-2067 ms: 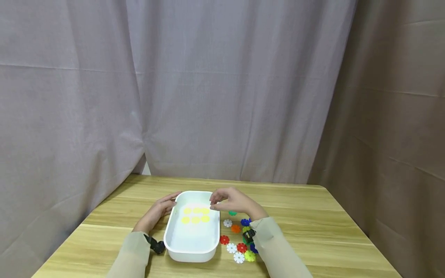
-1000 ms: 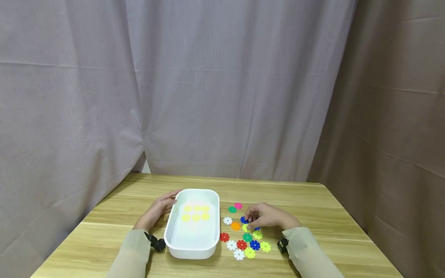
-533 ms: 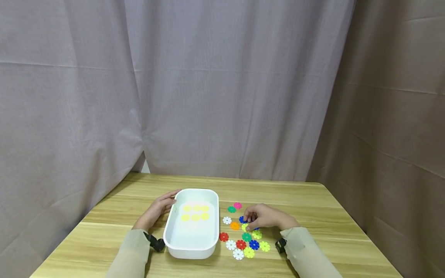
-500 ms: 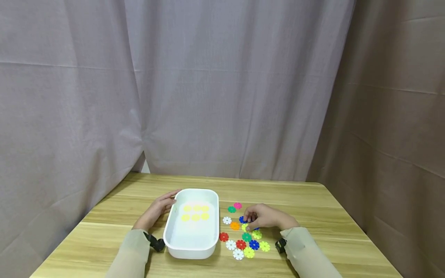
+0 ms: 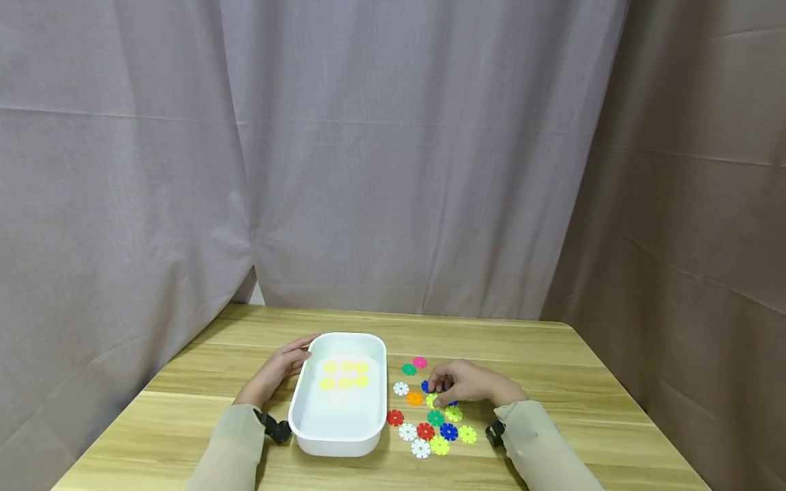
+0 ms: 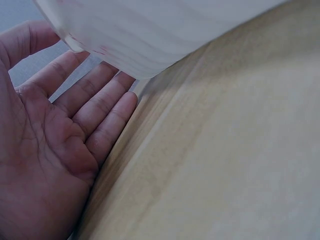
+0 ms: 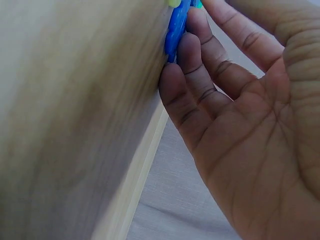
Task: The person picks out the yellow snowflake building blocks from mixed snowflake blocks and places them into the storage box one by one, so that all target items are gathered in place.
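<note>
A white rectangular tray [image 5: 338,416] stands on the wooden table, with several yellow snowflake discs [image 5: 346,383] laid in rows inside. My left hand [image 5: 278,372] rests along its far left side. In the left wrist view the fingers [image 6: 102,107] lie fairly straight against the tray wall [image 6: 145,45]. My right hand [image 5: 469,380] is low over the loose discs, fingers loosely bent, with a gap between thumb and fingers. Fingertips touch the edge of a blue snowflake disc [image 7: 176,30] in the right wrist view. A yellow-green disc [image 5: 432,401] lies beside the thumb.
More snowflake discs lie right of the tray: a pink one [image 5: 420,363], an orange one [image 5: 414,398], and several red, white, green, blue and yellow-green ones. Dark wrist cameras sit on both wrists. A grey curtain [image 5: 393,204] hangs behind the table [image 5: 552,382].
My right hand has come from above the tray's right rim to the loose discs on the right. In the last half second it has barely shifted left. The left hand stays put.
</note>
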The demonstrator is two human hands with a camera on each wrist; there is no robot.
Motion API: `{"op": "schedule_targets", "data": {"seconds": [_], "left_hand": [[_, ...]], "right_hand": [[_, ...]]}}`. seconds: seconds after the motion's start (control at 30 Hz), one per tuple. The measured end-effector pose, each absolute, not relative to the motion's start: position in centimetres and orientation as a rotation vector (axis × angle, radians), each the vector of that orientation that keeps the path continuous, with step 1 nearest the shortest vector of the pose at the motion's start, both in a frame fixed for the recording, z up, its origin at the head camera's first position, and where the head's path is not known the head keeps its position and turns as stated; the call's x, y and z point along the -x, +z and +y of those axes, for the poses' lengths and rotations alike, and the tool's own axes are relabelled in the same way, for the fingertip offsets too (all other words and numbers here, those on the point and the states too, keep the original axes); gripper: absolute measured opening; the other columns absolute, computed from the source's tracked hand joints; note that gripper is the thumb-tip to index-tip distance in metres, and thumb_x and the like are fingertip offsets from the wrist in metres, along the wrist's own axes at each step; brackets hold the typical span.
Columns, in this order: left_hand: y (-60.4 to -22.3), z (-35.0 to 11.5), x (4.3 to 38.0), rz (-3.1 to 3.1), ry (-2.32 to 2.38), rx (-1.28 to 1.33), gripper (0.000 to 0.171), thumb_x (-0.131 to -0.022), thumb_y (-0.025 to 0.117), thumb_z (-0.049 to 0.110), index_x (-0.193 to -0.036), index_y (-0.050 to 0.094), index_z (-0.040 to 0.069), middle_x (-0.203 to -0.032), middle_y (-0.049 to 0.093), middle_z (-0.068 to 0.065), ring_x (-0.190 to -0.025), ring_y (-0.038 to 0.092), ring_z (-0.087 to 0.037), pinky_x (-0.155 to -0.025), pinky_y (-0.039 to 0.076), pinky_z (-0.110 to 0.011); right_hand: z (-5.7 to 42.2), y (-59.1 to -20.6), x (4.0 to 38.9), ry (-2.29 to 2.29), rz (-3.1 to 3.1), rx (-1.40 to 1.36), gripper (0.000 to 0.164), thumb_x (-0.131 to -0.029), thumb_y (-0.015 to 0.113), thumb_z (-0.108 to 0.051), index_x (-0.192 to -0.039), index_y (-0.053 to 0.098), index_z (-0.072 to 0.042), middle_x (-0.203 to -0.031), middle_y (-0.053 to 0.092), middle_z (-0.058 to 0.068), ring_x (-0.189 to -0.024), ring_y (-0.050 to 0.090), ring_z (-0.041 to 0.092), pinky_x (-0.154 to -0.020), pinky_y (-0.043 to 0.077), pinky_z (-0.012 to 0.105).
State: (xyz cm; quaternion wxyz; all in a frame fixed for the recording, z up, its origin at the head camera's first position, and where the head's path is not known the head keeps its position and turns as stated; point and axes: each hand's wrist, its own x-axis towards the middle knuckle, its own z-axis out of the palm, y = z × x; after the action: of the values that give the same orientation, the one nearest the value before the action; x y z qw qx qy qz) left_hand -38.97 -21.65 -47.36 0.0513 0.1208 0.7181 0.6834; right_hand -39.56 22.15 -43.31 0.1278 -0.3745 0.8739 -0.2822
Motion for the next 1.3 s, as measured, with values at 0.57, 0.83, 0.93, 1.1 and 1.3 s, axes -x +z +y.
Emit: {"op": "schedule_targets", "data": {"seconds": [0.57,0.83,0.93,1.1,1.3], "left_hand": [[-47.52,-21.67,38.84,2.192,2.066,-0.382,0.055,-0.099,0.056,0.023,-0.153,0.046,0.015,-0.154,0.045,-0.013,-0.133,0.051,-0.026,-0.103,0.047,-0.03],[-47.37,-21.66,38.86,2.18,2.078,-0.359,0.052,-0.1,0.055,0.022,-0.151,0.049,0.018,-0.152,0.047,-0.01,-0.133,0.052,-0.025,-0.104,0.047,-0.031],[-47.26,-21.63,38.81,2.177,2.078,-0.356,0.052,-0.1,0.055,0.022,-0.151,0.049,0.019,-0.153,0.047,-0.009,-0.133,0.051,-0.025,-0.104,0.047,-0.032],[-47.29,-21.62,38.72,2.18,2.075,-0.368,0.051,-0.101,0.053,0.02,-0.152,0.048,0.019,-0.154,0.044,-0.01,-0.135,0.049,-0.026,-0.105,0.046,-0.033],[-47.3,-21.59,38.69,2.182,2.076,-0.376,0.051,-0.101,0.053,0.02,-0.151,0.048,0.019,-0.154,0.044,-0.01,-0.135,0.049,-0.026,-0.104,0.047,-0.032]], "right_hand": [[22.04,-43.16,39.11,-0.807,2.553,1.085,0.02,-0.083,0.084,-0.017,-0.096,0.07,-0.011,-0.087,0.065,0.003,-0.078,0.055,0.014,-0.07,0.049,0.026],[22.11,-43.14,39.33,-0.816,2.542,1.1,0.022,-0.082,0.084,-0.017,-0.096,0.068,-0.01,-0.089,0.066,0.004,-0.08,0.056,0.014,-0.071,0.05,0.027],[22.15,-43.23,39.39,-0.806,2.549,1.098,0.023,-0.082,0.084,-0.018,-0.097,0.067,-0.012,-0.089,0.065,0.003,-0.08,0.056,0.014,-0.072,0.05,0.027],[22.14,-43.34,39.43,-0.81,2.556,1.085,0.024,-0.083,0.083,-0.016,-0.098,0.065,-0.013,-0.088,0.064,0.001,-0.08,0.057,0.013,-0.072,0.05,0.027],[22.01,-43.26,39.6,-0.816,2.601,1.131,0.016,-0.087,0.079,-0.013,-0.095,0.066,-0.016,-0.086,0.065,-0.004,-0.078,0.059,0.011,-0.067,0.052,0.026]]}}
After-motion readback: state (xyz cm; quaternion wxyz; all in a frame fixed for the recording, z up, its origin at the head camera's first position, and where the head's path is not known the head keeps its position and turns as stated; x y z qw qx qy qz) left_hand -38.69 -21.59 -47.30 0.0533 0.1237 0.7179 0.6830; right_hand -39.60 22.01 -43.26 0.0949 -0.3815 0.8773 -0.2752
